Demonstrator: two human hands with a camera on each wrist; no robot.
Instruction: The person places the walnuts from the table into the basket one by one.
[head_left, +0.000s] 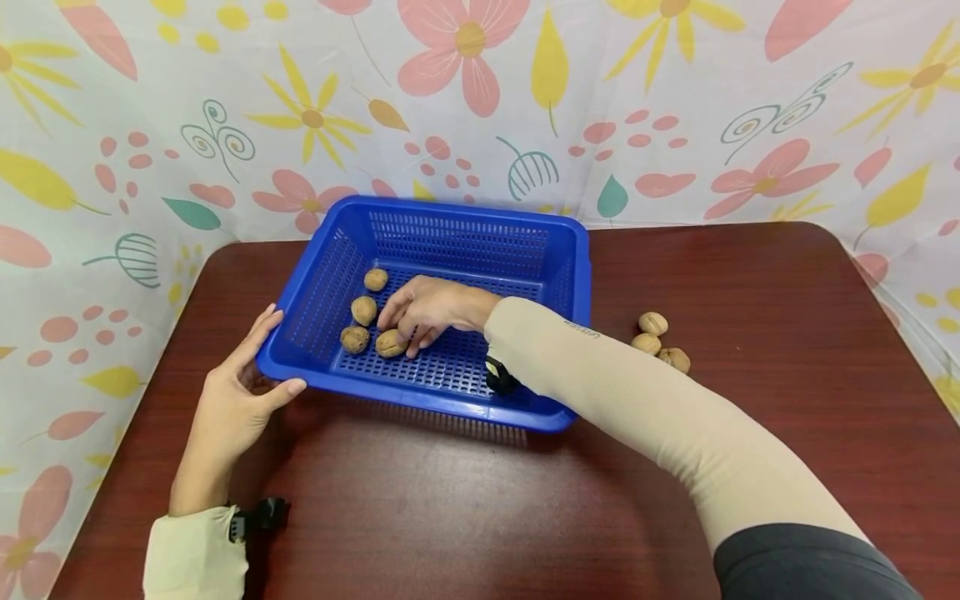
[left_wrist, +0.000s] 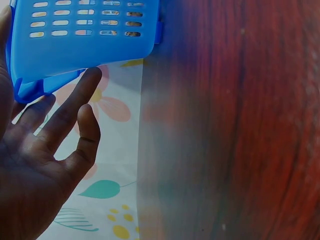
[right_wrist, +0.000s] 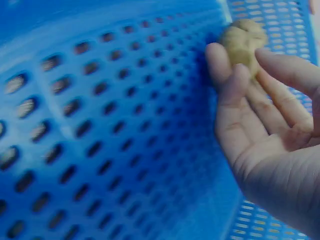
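Note:
A blue plastic basket [head_left: 420, 401] with slotted walls stands on the table, its left end raised above the tabletop. My left hand [head_left: 236, 396] holds its near left corner, thumb at the front rim and fingers along the left side. Inside the basket, my right hand [head_left: 431, 308] reaches down and holds a walnut [head_left: 391, 344] at its fingertips; this walnut [right_wrist: 242, 40] also shows between the fingers in the right wrist view. Just left of it, three more walnuts [head_left: 363, 311] lie in a loose row on the basket floor.
Three walnuts [head_left: 652, 323] sit close together on the dark red-brown table [head_left: 780, 333], right of the basket and beyond the right sleeve [head_left: 637, 400]. A white cloth [head_left: 562, 100] with printed flowers hangs behind the table.

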